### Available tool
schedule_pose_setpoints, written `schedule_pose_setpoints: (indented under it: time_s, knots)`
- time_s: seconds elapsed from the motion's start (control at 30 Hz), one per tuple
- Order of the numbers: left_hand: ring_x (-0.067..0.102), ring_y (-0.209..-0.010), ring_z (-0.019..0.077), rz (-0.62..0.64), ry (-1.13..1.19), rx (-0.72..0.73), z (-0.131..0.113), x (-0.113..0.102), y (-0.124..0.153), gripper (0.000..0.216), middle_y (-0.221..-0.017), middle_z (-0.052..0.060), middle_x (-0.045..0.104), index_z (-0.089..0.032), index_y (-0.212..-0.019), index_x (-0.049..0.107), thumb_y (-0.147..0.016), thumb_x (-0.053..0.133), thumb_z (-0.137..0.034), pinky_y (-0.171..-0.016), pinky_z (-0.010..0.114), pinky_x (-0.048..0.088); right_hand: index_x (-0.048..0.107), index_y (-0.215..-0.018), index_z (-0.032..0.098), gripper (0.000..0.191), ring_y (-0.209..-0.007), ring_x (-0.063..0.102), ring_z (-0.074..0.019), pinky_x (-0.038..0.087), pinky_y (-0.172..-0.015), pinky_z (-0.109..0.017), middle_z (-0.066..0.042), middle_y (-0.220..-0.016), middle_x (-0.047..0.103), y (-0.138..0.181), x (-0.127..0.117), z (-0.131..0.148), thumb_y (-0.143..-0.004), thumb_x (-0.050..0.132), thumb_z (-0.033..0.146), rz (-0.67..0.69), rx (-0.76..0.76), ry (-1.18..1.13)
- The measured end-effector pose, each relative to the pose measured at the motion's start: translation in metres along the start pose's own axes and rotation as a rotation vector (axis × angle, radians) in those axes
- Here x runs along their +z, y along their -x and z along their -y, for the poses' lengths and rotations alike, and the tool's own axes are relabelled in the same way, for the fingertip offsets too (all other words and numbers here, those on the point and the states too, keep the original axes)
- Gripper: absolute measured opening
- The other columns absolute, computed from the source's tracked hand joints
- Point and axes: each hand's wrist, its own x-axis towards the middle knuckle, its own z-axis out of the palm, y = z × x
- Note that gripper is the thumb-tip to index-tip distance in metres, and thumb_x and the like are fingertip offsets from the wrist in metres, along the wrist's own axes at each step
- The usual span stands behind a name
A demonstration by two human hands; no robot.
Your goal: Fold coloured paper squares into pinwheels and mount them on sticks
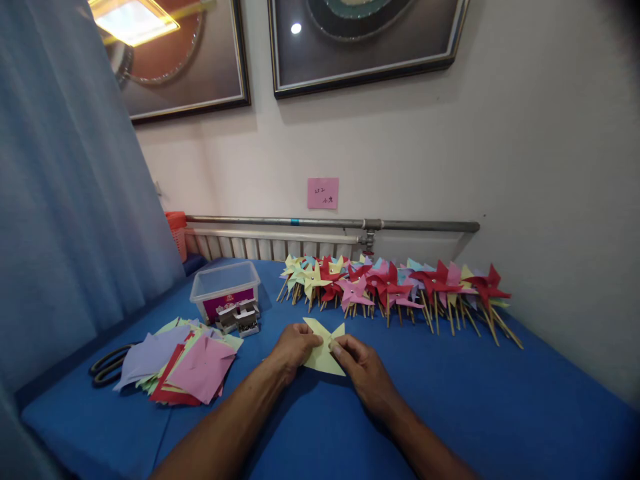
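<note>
A pale yellow sheet of cut paper (324,361) is held between both hands above the blue table, its upper points sticking up. My left hand (295,348) grips its left side, thumb on top. My right hand (359,365) pinches the paper near its middle, thumb and finger together at a folded corner. Whether a small pin sits under the right fingers I cannot tell. Beyond the hands lie many finished paper pinwheels (389,283) on wooden sticks, in red, pink, yellow and blue. To the left is a pile of coloured paper sheets (205,367).
Black-handled scissors (107,367) lie partly under the paper pile. A clear plastic tub (225,280) stands behind small open boxes (240,317) of metal pieces. A blue curtain (75,167) hangs at left, with a red basket (177,233) behind; pipes (420,225) run along the wall.
</note>
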Motion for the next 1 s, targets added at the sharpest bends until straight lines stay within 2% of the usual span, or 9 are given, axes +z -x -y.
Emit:
schedule_pose_setpoints:
  time_s: [0.2,0.3,0.4,0.5,1.0]
  knots:
    - [0.052,-0.049,0.0124,0.052,0.024,-0.010,0.005,0.006,0.003,0.032,-0.056,0.000,0.061,-0.017,-0.065,0.058,-0.055,0.086,-0.030,-0.053,0.026,0.038,0.069,-0.088,0.023,0.040,-0.067,0.056,-0.0185,0.044,-0.061,-0.028,0.000,-0.073,0.063,-0.002,0.002,-0.008,-0.084,0.068,0.063,-0.072,0.060,-0.055]
    - [0.054,-0.050,0.0131,0.047,0.068,-0.023,0.006,0.006,0.002,0.030,-0.057,0.001,0.062,-0.017,-0.065,0.058,-0.054,0.084,-0.029,-0.054,0.026,0.040,0.064,-0.085,0.023,0.044,-0.071,0.062,-0.0205,0.050,-0.067,-0.031,0.000,-0.075,0.065,-0.003,0.003,-0.003,-0.079,0.072,0.066,-0.140,0.065,-0.110]
    - [0.051,-0.049,0.0117,0.004,0.122,-0.004,0.004,0.004,0.001,0.031,-0.055,-0.001,0.059,-0.018,-0.062,0.056,-0.052,0.083,-0.027,-0.053,0.026,0.039,0.063,-0.081,0.023,0.044,-0.076,0.065,-0.0223,0.052,-0.073,-0.033,-0.002,-0.077,0.066,-0.003,0.002,0.003,-0.082,0.068,0.067,-0.148,0.046,-0.082]
    - [0.049,-0.046,0.0113,-0.020,0.120,0.000,0.001,0.001,0.000,0.031,-0.053,-0.001,0.059,-0.018,-0.061,0.055,-0.052,0.083,-0.026,-0.051,0.026,0.037,0.067,-0.087,0.023,0.041,-0.079,0.066,-0.0231,0.052,-0.075,-0.033,-0.003,-0.080,0.069,-0.002,0.000,0.003,-0.086,0.063,0.063,-0.112,0.038,-0.061]
    - [0.050,-0.048,0.0119,0.034,0.006,0.007,0.006,0.007,0.002,0.025,-0.055,-0.001,0.060,-0.017,-0.066,0.059,-0.055,0.080,-0.026,-0.051,0.026,0.035,0.067,-0.083,0.023,0.028,-0.057,0.046,-0.0155,0.034,-0.053,-0.026,0.004,-0.063,0.054,-0.002,0.005,-0.012,-0.083,0.068,0.052,-0.135,0.057,0.011]
